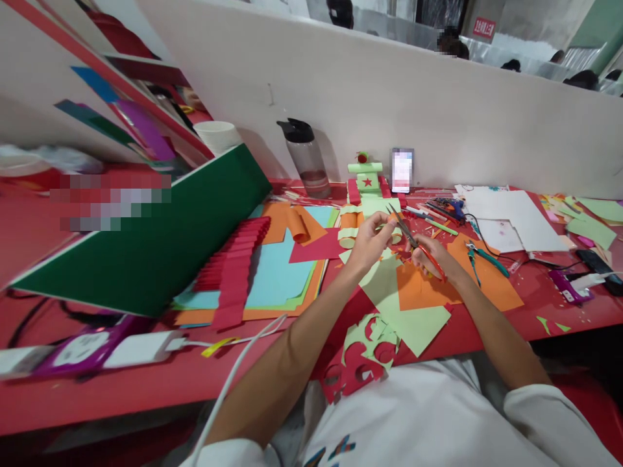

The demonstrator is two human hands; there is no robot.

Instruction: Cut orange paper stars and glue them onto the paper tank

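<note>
My right hand is closed round the red handles of a pair of scissors, whose blades point up and away to the left, slightly apart. My left hand pinches a small orange bit that looks like paper, close beside the blades. Below the hands lie an orange paper sheet and a light green sheet. Light green and red paper offcuts with round holes rest at the table edge against my shirt. Beyond my hands stands a paper model in light green and red with a red star.
A green board leans at the left, beside pleated red paper on stacked coloured sheets. A water bottle and a phone stand by the partition. Green-handled pliers lie right. A white cable crosses the front left.
</note>
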